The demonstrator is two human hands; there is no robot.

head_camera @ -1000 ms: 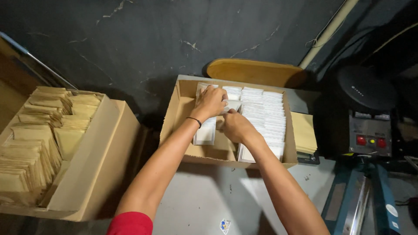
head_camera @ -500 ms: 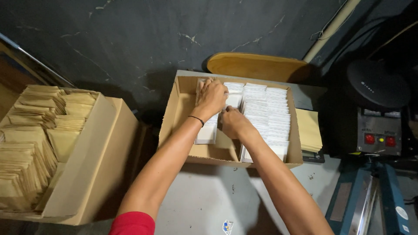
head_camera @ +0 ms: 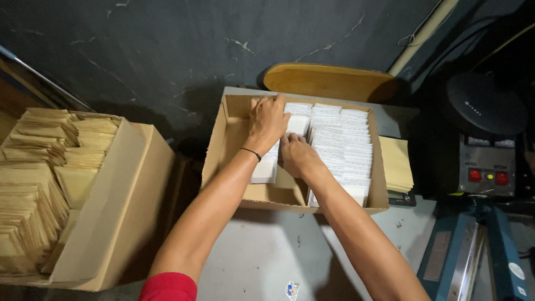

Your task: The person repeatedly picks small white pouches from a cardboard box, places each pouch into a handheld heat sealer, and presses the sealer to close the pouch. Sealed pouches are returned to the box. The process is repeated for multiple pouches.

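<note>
- We looked down at a brown cardboard box (head_camera: 234, 146) on a gray table (head_camera: 262, 245).
- The box held white packets (head_camera: 341, 146) standing in neat rows on its right side.
- Our left hand (head_camera: 268, 121) lay on top of a shorter row of white packets (head_camera: 266, 166) near the middle, fingers spread and pressing down on them.
- Our right hand (head_camera: 296, 156) sat just beside it, curled against the same row. We could not tell if it gripped a packet or only pushed on it.
- The left part of the box was bare.
- We think the step in hand was packing and squaring up this middle row.
- The next move would call for a soft, even push, so the thin packets stand straight and do not tip into the bare part.
- A big open box of tan envelopes (head_camera: 39, 178) stood well apart on the left.
- A small stack of tan envelopes (head_camera: 397, 164) lay just beside the box on the right.
- A machine with red buttons (head_camera: 485, 175) stood farther right.
</note>
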